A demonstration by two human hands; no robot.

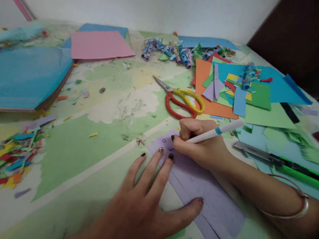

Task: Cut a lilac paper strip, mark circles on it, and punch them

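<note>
Beyond the purple paper (211, 194) lie scissors (171, 90).

A green-and-cream tabletop (82, 161) carries a blue-topped paper stack (19, 76) at left, bright scraps (15, 154) lower left, curled paper rolls (184, 56) top centre, scissors (168, 88) near centre, overlapping coloured sheets (259, 99) upper right, purple paper (213, 200) lower right.

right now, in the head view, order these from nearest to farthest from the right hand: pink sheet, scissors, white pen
Nearest to the right hand first:
1. White pen: held in its fingers.
2. Scissors: just beyond it.
3. Pink sheet: far left, toward the wall.
</note>
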